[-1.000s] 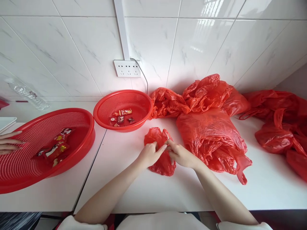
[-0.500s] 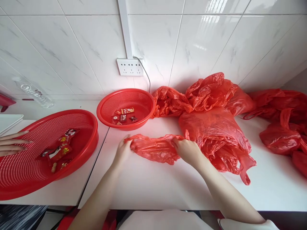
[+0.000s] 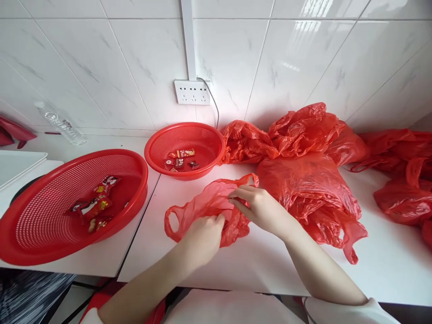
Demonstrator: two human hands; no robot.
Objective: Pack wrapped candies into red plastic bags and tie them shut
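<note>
A small red plastic bag [image 3: 199,208] lies on the white counter [image 3: 270,265], its handle loop out to the left. My left hand [image 3: 200,238] pinches the bag's near side, fingers curled into the film. My right hand [image 3: 258,208] grips the bag's right part, thumb and fingers closed on the plastic. A large heap of red plastic bags [image 3: 310,180] lies just right of my right hand.
A small red basket [image 3: 158,150] with several snack packets stands behind the bag. A large red basket [image 3: 20,249] with packets sits at the left. More red bags [image 3: 405,189] fill the right. A wall socket [image 3: 191,92], a clear bottle [image 3: 60,122] and a white tray [image 3: 16,163] are at the back and left.
The bag was bunched, then stretched wide between my hands, and is now gathered again with a handle loop showing. Another person's hand on the large basket's left rim has gone from view.
</note>
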